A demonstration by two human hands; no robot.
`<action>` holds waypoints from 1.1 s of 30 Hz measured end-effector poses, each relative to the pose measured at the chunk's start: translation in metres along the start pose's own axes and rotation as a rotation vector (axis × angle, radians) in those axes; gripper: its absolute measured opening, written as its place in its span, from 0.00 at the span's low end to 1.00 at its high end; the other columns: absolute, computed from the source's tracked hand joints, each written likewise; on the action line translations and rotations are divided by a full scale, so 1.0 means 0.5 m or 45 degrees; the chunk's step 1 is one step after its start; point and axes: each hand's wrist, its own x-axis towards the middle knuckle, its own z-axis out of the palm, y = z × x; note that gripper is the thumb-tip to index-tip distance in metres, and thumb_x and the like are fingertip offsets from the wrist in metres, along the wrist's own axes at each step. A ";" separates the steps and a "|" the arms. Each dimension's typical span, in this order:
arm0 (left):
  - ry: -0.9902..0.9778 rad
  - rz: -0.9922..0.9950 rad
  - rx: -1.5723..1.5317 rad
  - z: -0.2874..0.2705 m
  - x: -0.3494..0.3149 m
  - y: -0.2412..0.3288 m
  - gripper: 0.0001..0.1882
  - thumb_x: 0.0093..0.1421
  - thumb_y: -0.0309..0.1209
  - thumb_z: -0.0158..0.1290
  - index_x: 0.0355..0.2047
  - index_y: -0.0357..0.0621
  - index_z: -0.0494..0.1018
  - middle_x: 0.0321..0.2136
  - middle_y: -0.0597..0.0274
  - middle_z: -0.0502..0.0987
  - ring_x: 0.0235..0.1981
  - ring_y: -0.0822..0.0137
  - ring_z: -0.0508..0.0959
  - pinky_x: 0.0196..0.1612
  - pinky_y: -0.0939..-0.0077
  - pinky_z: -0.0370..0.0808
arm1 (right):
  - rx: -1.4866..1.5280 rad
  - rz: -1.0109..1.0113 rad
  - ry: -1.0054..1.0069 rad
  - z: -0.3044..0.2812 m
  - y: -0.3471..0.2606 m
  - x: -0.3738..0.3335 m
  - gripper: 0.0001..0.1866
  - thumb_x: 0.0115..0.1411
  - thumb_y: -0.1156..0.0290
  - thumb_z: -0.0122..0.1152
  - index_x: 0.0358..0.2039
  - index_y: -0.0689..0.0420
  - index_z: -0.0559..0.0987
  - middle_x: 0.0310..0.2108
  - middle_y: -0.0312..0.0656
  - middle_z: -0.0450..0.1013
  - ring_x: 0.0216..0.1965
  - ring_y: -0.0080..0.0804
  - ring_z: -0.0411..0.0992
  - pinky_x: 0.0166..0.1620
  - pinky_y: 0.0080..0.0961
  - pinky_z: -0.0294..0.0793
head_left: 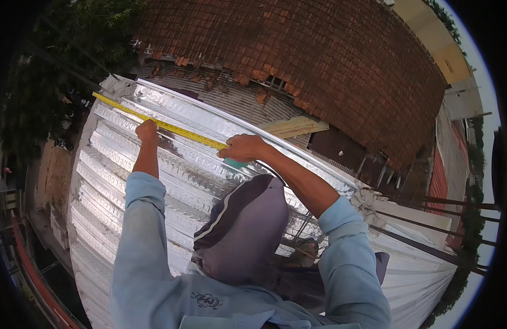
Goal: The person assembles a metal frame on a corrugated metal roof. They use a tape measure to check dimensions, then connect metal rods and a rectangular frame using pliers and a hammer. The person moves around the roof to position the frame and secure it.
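A yellow tape measure (183, 132) is pulled out across ribbed, silvery metal decking (171, 181). Its blade runs from the concrete edge at the far left to my right hand (244, 148), which is closed around the tape measure's body; a green part (235, 163) shows beneath the fingers. Partway along the blade, my left hand (147, 131) is closed at its near edge, pinching it. Most of the left fingertips are hidden. Below my right hand, my bent knee (253, 219) in dark trousers covers part of the decking.
An old tiled roof (319, 71) with broken edges lies beyond the decking, beside a lower corrugated sheet (226, 98). Steel bars (440, 241) stick out at the right. Past the left concrete edge (80, 153) there is a drop to the ground.
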 end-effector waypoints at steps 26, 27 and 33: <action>-0.113 0.766 1.779 -0.033 0.010 0.004 0.12 0.58 0.32 0.61 0.42 0.43 0.78 0.38 0.53 0.84 0.39 0.52 0.85 0.37 0.60 0.81 | -0.118 1.003 0.660 0.483 0.799 -0.975 0.30 0.45 0.62 0.62 0.53 0.47 0.79 0.37 0.43 0.73 0.44 0.44 0.74 0.45 0.43 0.78; -0.136 0.747 1.858 -0.001 -0.034 0.017 0.12 0.58 0.31 0.61 0.41 0.43 0.78 0.37 0.53 0.84 0.39 0.52 0.85 0.37 0.60 0.81 | -0.131 1.028 0.636 0.499 0.802 -0.988 0.30 0.45 0.62 0.62 0.53 0.47 0.79 0.37 0.42 0.74 0.44 0.44 0.74 0.46 0.42 0.78; 0.044 0.941 1.734 -0.020 -0.007 -0.004 0.10 0.57 0.29 0.61 0.39 0.41 0.79 0.35 0.51 0.84 0.37 0.51 0.86 0.35 0.60 0.81 | -0.045 1.001 0.583 0.495 0.815 -0.978 0.30 0.46 0.60 0.63 0.53 0.48 0.80 0.33 0.38 0.76 0.46 0.43 0.74 0.50 0.39 0.77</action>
